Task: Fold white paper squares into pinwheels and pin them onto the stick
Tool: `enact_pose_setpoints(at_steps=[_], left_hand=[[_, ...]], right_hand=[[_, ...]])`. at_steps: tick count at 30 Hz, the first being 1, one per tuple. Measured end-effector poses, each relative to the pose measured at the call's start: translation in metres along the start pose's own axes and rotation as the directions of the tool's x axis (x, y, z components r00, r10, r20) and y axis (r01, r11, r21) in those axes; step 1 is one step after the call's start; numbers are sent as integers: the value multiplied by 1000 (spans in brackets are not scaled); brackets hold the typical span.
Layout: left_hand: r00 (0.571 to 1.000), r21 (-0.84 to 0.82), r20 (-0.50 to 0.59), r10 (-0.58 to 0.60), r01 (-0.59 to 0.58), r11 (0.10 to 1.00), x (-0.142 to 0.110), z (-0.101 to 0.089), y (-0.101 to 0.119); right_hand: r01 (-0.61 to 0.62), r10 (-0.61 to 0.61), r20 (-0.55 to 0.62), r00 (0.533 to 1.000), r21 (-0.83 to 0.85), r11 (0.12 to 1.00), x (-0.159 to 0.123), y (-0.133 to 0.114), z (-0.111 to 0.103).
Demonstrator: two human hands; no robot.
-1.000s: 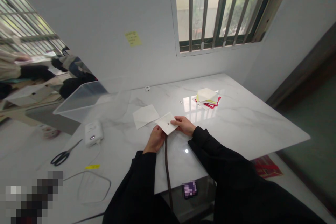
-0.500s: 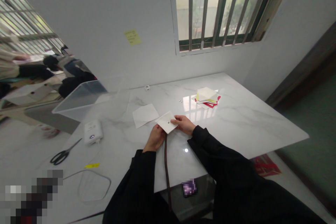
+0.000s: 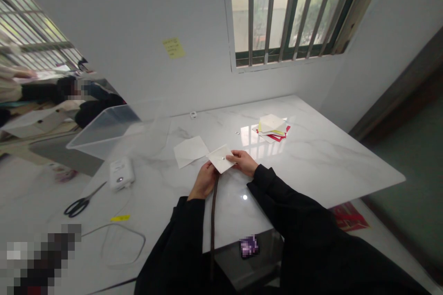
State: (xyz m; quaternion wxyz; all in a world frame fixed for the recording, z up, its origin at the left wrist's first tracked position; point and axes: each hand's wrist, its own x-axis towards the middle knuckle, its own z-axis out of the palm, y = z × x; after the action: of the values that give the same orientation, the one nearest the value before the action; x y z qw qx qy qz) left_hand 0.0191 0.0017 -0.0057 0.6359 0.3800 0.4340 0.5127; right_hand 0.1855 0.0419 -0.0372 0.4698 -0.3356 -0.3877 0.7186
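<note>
Between my two hands is a small white envelope (image 3: 220,153) with a little shiny round piece near its middle. My left hand (image 3: 205,179) grips its lower left edge, fingers partly hidden beneath. The right side is pinched by my right hand (image 3: 243,162), thumb on top. A sheet of white paper (image 3: 191,151) lies flat on the table just left of the envelope. Beyond my right hand sits a pile of white, yellow and red envelopes (image 3: 272,126). Tiny shiny pieces (image 3: 237,133) rest on the table nearer the wall.
On the left of the marble-patterned table (image 3: 332,156) are scissors (image 3: 81,203), a white power bank (image 3: 121,174) with a cable, a yellow strip (image 3: 120,217) and a clear plastic bin (image 3: 100,131). A brown strap (image 3: 213,221) hangs below my hands. A barred window (image 3: 294,18) is ahead.
The envelope has shifted slightly up and right in view, still held by both hands. The dangling brown strap has swung a little to the left.
</note>
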Motion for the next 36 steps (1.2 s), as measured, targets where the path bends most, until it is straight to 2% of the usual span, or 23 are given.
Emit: enact_pose_setpoints(at_steps=[4, 7, 10, 13, 17, 21, 25, 31, 36], left_hand=[[1000, -84, -7, -30, 29, 996, 4, -2, 3], [997, -187, -3, -73, 71, 980, 12, -2, 6], [995, -211, -63, -81, 66, 975, 19, 3, 9], [997, -148, -69, -36, 26, 989, 22, 10, 9], [998, 81, -26, 56, -54, 995, 20, 12, 3], [997, 244, -25, 78, -69, 967, 17, 9, -2], [997, 253, -31, 72, -62, 966, 13, 10, 0], [987, 300, -109, 118, -81, 950, 12, 11, 0], [990, 245, -103, 93, -66, 967, 10, 13, 0]], right_hand=[[88, -105, -142, 984, -118, 989, 2, -2, -6], [184, -253, -257, 933, -265, 947, 6, -3, -11], [225, -320, -294, 901, -313, 923, 8, -3, -14], [235, -324, -292, 900, -301, 924, 6, -4, -14], [230, -319, -277, 906, -308, 923, 2, -9, -9], [225, -317, -244, 917, -340, 913, -2, -13, -5], [240, -335, -231, 914, -358, 902, -3, -13, -5], [276, -350, -177, 920, -341, 898, -3, -12, -6], [280, -355, -160, 921, -362, 889, -3, -9, -5]])
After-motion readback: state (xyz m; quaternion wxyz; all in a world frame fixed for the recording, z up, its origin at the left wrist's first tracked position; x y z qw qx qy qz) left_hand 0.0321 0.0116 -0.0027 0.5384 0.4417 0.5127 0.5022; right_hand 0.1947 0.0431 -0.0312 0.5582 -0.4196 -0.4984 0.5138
